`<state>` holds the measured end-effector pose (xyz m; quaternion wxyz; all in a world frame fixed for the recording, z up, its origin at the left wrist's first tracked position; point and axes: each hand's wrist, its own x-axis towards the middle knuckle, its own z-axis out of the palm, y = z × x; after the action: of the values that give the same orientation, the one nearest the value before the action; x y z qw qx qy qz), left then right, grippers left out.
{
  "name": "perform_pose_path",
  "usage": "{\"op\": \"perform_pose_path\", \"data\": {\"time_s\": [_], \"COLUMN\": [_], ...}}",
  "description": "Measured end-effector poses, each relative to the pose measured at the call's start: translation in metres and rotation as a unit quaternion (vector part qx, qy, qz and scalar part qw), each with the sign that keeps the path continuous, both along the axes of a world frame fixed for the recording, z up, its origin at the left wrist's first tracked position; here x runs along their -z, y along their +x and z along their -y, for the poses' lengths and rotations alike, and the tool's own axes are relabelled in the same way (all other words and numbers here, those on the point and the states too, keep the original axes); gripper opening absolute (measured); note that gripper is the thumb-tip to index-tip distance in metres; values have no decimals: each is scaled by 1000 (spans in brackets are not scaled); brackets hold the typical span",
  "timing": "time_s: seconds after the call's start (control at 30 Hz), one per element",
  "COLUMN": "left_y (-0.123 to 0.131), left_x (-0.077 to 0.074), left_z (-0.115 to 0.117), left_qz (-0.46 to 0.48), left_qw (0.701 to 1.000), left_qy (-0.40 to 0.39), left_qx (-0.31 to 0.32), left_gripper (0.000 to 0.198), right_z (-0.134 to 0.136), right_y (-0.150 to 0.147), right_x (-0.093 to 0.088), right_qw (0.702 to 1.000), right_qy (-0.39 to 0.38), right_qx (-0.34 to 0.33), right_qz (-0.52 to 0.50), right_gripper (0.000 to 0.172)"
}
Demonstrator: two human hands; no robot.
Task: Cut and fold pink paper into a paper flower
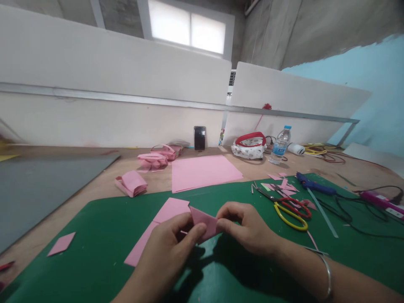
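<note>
— Where is our pink folded paper [204, 222]?
— Just above the green mat [94, 252], between us. Our left hand [175, 248] and right hand [249, 229] pinch its opposite ends with curled fingers (probably to keep the crease tight). The scissors [292, 209] lie near, to the right.

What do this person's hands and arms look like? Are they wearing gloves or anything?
Both are bare: there are no gloves on the left hand or the right hand, and no sleeves cover the parts of the forearms that show. The only thing worn is a thin silver-coloured bangle on the right wrist. No ring or watch can be made out.
</note>
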<state>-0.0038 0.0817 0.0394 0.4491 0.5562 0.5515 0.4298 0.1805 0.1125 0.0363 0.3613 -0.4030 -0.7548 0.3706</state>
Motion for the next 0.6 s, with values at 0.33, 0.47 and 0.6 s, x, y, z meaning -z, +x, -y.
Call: {"op": "perform_pose_path", "data": {"time_s": [0.33,0.47,0.6], "left_y": [-2,-2,-2], "left_x": [-10,-9,-9], "left_z": [4,5,4], "left_qz": [-28,-19,6], "left_qw": [998,997,999], "left_qy": [48,46,32], "left_qx": [-40,-57,-41], "left_gripper": [20,17,17], "right_z": [2,3,4], "right_y": [-1,0,1], "right_x": [2,0,-3], "right_qw": [999,998,997], "right_qy": [27,38,47], "right_qx": [7,3,-14], "right_qz": [37,45,55], "right_gripper": [10,13,13]}}
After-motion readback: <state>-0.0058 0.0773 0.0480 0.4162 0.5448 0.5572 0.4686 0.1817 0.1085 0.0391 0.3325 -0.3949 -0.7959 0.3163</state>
